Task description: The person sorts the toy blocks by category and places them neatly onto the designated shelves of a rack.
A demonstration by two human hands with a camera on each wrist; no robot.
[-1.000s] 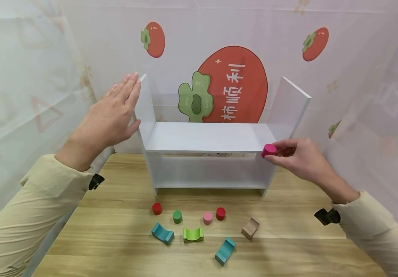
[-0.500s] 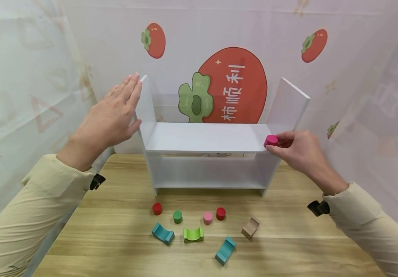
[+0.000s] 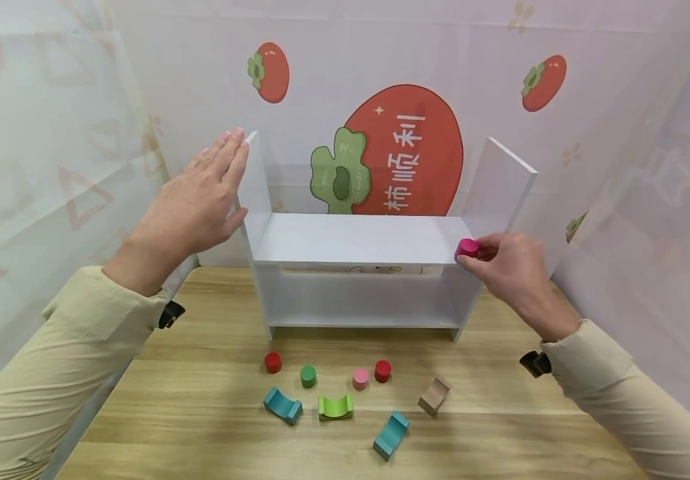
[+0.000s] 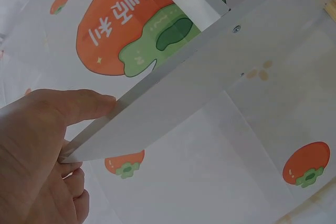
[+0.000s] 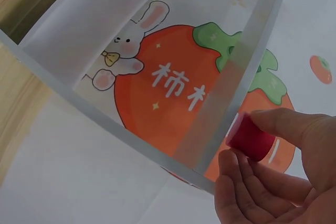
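Observation:
A white two-tier shelf [image 3: 357, 239] stands on the table. My left hand [image 3: 195, 200] rests against its left side panel [image 3: 253, 193], fingers straight along the upper edge; in the left wrist view the thumb [image 4: 92, 106] touches the panel's edge. With thumb and fingers my right hand [image 3: 509, 267] pinches a magenta cylinder block [image 3: 467, 249] at the right front corner of the upper board. The right wrist view shows that block [image 5: 251, 137] beside the board's edge; whether it touches the board I cannot tell.
In front of the shelf lie red cylinders [image 3: 273, 363] [image 3: 383, 371], a green cylinder [image 3: 308, 377] and a pink cylinder [image 3: 360, 379]. Nearer are curved blocks: teal [image 3: 283, 405], lime green [image 3: 335, 407], another teal block [image 3: 391, 435] and a brown block [image 3: 435, 396]. The right side panel [image 3: 497, 183] rises beside my right hand.
My right hand with the magenta cylinder has risen from below the upper board's front edge to its corner, then dipped slightly. The left hand stays on the panel.

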